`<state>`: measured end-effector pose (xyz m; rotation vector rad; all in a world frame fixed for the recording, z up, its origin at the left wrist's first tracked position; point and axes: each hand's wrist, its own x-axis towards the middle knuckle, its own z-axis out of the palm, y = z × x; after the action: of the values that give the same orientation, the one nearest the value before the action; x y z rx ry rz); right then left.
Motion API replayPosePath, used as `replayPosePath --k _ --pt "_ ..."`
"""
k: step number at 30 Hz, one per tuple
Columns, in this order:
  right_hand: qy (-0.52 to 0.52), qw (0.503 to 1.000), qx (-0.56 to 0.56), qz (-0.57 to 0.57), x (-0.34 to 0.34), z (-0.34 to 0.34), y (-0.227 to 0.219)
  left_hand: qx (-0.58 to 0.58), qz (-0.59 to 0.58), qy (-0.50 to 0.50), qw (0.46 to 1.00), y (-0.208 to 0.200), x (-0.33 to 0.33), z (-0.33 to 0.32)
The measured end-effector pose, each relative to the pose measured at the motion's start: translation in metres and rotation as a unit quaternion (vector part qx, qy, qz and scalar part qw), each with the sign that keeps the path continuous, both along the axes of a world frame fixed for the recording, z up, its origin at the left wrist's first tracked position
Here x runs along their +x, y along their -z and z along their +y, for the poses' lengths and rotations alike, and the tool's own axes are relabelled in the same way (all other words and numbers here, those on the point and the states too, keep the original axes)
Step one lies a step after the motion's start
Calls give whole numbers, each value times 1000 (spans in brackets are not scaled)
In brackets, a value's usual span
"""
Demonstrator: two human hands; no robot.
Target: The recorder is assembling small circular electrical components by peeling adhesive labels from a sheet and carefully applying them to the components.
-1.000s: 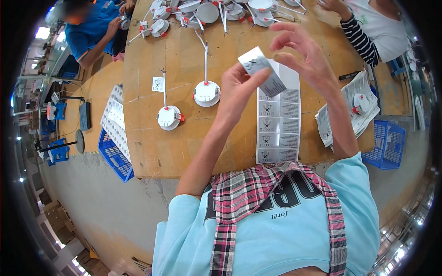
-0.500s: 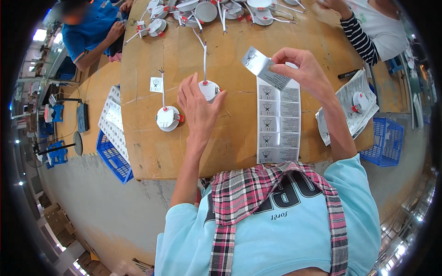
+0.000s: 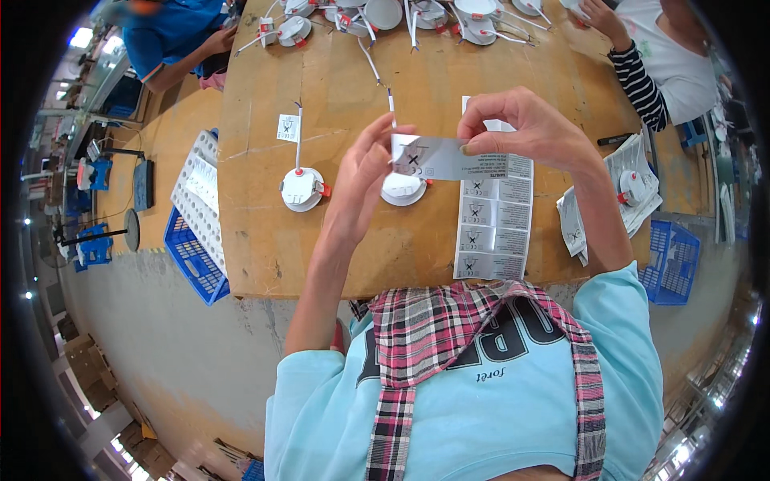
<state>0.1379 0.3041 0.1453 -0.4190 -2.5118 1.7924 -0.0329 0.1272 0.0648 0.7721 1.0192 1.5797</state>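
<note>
wooden bench spreads out past my checked apron, with a blue crate beside its left edge. nearest me on it lies the label sheet, several labels left on its backing. farther up sits the middle lamp, round and white, partly hidden by the loose label. my right hand has a thumb-and-finger grip on that label; my left hand is at its left end, fingers bent, and i cannot tell whether they pinch it. the label is over the lamp, by its white cord; it looks spread out, so i judge this one not yet done. to the left, the tagged lamp has a small label on its cord and seems finished. to the right, another lamp rests on a paper stack. at the far end lies a lamp pile; i see no labels there, so those look left. a co-worker's striped sleeve is far right.
</note>
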Motion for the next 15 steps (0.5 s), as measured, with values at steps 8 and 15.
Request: replayPosePath --k 8,15 --pt "4 1000 -4 -24 -12 -8 8 -109 -30 40 993 -10 -3 6" --pt "61 997 2 -45 -19 0 39 -118 47 -27 992 7 -15 10"
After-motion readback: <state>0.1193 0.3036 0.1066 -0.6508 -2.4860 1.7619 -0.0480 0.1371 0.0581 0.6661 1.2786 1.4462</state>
